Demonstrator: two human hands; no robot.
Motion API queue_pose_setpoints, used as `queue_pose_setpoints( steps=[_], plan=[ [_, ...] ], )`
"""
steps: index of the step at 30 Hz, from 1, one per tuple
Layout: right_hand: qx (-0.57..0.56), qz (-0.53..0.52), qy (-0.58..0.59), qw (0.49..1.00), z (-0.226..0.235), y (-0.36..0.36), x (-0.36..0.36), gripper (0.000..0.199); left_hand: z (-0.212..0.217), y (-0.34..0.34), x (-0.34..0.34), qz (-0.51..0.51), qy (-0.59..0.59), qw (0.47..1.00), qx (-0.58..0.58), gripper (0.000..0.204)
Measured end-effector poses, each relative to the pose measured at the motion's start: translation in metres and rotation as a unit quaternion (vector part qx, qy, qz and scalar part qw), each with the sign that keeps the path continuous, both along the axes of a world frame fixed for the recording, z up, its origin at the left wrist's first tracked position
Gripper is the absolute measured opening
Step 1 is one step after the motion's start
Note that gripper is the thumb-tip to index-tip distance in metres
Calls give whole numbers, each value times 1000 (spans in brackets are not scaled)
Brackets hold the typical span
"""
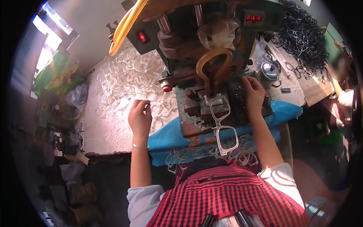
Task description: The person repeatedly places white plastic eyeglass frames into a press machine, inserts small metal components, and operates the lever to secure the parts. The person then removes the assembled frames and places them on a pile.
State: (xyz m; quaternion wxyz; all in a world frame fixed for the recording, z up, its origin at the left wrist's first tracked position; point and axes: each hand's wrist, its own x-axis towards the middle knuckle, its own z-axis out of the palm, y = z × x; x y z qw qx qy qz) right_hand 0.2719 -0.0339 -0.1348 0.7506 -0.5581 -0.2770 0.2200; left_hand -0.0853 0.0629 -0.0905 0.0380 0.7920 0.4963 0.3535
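A pale clear eyeglass frame (228,138) hangs out of the fixture (215,102) of a green press, its upper part in the fixture and one rim toward me. My left hand (140,118) is left of the press, in front of a heap of clear eyeglass frames (130,68). Its fingers are curled in; whatever they hold, if anything, is hidden. To the right of the fixture, my right hand (254,92) has thumb and fingers pinched together beside some small dark parts (239,93). Anything in that pinch is too small to name. Neither hand touches the hanging frame.
The press (177,49) carries a red button (166,88) and a thick amber tube (214,55). Blue plastic sheeting (170,134) with more clear frames lies over my lap. A lidded metal pot (269,70) and a heap of black frames (302,34) are on the right; another person (346,98) sits beyond.
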Motion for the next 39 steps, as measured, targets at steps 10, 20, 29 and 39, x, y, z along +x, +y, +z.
queue_pose_setpoints(
  steps=[10, 20, 29, 39],
  plan=[
    [-132, -56, -332, 932, 22, -90, 12, 14, -68, 32, -3, 112, 40, 992, 28, 5],
    [-87, 196, -172, 961, 97, -20, -54, 46, -30, -9, 30, -87, -424, 846, -313, 25],
    [-27, 224, -61, 972, 95, -22, -72, 58, 54, -64, 72, -244, -493, 835, 11, 24],
    [12, 161, -258, 952, 93, -47, -57, 41, 93, -111, 90, -343, -515, 773, -139, 19]
  ],
)
